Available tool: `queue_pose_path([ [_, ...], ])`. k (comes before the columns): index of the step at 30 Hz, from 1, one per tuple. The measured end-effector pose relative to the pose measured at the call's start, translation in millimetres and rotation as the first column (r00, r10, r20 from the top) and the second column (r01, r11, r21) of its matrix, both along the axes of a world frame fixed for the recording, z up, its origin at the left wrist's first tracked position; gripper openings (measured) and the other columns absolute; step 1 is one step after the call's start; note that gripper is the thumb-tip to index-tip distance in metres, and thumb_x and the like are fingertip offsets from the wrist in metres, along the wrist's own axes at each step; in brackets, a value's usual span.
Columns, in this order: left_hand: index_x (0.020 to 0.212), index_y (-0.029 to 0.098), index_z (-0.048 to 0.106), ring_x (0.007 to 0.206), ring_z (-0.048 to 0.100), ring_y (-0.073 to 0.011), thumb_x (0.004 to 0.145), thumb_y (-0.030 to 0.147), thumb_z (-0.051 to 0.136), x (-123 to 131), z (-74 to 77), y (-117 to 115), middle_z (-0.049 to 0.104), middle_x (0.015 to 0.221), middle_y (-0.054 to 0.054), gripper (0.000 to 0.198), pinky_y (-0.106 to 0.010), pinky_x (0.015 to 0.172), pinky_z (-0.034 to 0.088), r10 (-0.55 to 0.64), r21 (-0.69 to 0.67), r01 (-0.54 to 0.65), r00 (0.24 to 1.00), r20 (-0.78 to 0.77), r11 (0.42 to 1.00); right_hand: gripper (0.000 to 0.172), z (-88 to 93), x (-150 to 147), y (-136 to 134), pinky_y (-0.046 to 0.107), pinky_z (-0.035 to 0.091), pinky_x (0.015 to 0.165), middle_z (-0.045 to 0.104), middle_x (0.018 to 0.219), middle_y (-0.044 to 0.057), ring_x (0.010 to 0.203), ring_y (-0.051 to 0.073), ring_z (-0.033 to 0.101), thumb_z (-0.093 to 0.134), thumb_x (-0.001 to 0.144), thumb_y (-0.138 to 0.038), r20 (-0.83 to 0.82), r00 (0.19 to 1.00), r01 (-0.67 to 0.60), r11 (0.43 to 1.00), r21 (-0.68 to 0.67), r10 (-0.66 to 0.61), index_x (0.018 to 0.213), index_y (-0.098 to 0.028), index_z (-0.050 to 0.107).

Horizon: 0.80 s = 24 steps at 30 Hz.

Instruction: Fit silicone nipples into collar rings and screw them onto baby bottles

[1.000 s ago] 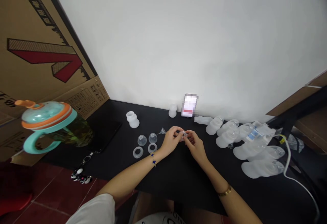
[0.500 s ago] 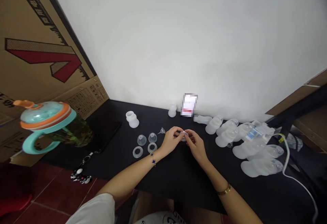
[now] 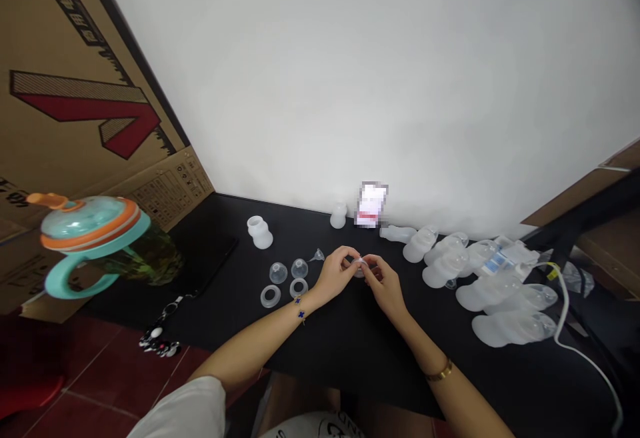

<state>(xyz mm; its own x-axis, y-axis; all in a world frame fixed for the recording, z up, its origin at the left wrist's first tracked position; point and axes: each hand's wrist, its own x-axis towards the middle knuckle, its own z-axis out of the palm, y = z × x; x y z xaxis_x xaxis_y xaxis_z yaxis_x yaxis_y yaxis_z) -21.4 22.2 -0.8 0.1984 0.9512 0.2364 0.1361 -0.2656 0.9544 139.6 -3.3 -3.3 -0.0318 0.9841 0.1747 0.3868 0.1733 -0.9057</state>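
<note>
My left hand [image 3: 336, 273] and my right hand [image 3: 384, 283] meet over the middle of the black table [image 3: 350, 338], fingers pinched on one small clear plastic piece [image 3: 359, 265] between them. Just left of my left hand lie two clear domes [image 3: 289, 271], two clear rings [image 3: 284, 292] and a tiny clear funnel [image 3: 317, 255]. A frosted white bottle [image 3: 259, 233] stands further back on the left.
Several frosted bottles [image 3: 480, 278] lie in a heap at the right, beside a white cable [image 3: 567, 331]. A teal and orange lidded cup [image 3: 100, 241] stands at the left, with a keyring [image 3: 161, 341] near the edge. Cardboard boxes [image 3: 75, 91] lean behind. A small bottle [image 3: 339, 215] stands by the wall.
Both hands stay together on the small clear piece, with only slight finger shifts. Nothing else has moved.
</note>
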Motion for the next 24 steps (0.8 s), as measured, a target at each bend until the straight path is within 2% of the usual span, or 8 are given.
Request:
queue_pose_path([
  [24, 0.091, 0.018, 0.063, 0.062, 0.052, -0.0093, 0.090, 0.034, 0.061, -0.7, -0.1, -0.2, 0.065, 0.098, -0.003, 0.016, -0.023, 0.058, 0.042, -0.009, 0.033, 0.010, 0.999, -0.037, 0.999, 0.034, 4.0, -3.2, -1.0, 0.028, 0.047, 0.057, 0.069, 0.084, 0.004, 0.068, 0.019, 0.062, 0.056, 0.093, -0.054, 0.043, 0.999, 0.010, 0.999, 0.040, -0.012, 0.096, -0.022, 0.067],
])
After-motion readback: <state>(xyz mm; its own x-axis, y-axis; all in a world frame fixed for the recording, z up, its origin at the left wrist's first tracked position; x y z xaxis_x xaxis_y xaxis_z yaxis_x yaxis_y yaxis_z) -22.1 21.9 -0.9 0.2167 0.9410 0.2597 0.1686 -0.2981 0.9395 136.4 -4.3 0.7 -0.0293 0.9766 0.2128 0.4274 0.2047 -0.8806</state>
